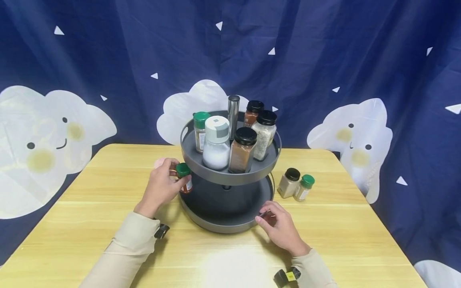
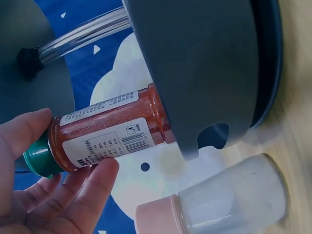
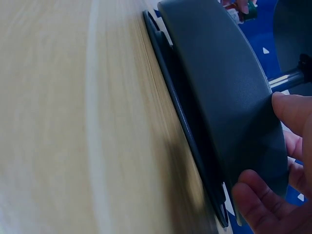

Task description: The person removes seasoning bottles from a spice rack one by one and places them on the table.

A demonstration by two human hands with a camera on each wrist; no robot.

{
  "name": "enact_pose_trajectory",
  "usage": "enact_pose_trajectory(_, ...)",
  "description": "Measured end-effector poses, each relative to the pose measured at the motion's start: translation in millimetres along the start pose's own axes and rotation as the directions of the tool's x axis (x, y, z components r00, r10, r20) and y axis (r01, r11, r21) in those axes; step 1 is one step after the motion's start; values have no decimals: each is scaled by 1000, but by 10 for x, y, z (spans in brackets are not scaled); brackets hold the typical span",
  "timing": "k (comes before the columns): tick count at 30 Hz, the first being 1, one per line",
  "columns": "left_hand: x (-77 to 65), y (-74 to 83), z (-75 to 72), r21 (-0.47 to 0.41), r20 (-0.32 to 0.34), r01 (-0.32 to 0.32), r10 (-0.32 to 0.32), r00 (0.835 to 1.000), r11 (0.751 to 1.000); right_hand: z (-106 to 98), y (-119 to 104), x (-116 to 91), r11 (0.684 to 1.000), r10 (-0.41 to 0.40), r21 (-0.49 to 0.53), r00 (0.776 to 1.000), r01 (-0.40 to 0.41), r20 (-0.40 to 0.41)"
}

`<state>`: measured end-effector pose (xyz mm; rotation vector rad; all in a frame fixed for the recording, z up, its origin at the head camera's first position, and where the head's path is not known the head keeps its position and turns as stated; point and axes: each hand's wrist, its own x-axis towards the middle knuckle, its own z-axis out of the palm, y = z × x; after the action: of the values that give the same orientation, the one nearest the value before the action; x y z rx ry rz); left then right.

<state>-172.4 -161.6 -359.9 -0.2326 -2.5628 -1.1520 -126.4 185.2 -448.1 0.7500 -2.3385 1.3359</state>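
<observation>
At the left edge of a two-tier grey turntable's lower tray (image 1: 225, 208), my left hand (image 1: 162, 186) grips a spice jar (image 2: 109, 129) by its green cap. The jar holds a red spice and has a white barcode label. Its base is just inside the tray wall, partly hidden by it; whether it touches the tray floor I cannot tell. My right hand (image 1: 279, 228) holds the same tray's front right rim, thumb and fingers around the wall (image 3: 234, 92). The upper tray (image 1: 230, 178) stands above on a chrome post (image 1: 233, 114).
The upper tray carries a green-capped jar (image 1: 199, 132), a white-capped shaker (image 1: 216, 146) and several black-capped jars (image 1: 242, 154). Right of the turntable stand a black-capped jar (image 1: 288, 184) and a green-capped jar (image 1: 304, 188). A pink-capped glass jar (image 2: 229, 200) is at the left.
</observation>
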Motion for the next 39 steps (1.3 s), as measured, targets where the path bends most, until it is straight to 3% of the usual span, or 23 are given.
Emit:
enact_pose_trajectory(27, -27, 46, -188, 44, -74, 22, -19, 997, 999, -13, -8, 4, 1000, 11, 14, 1000, -11, 9)
enact_pose_trajectory(39, -71, -21, -273, 58, -80, 36, -31, 996, 998, -76, -387, 88, 1000, 2, -8, 1000, -2, 6)
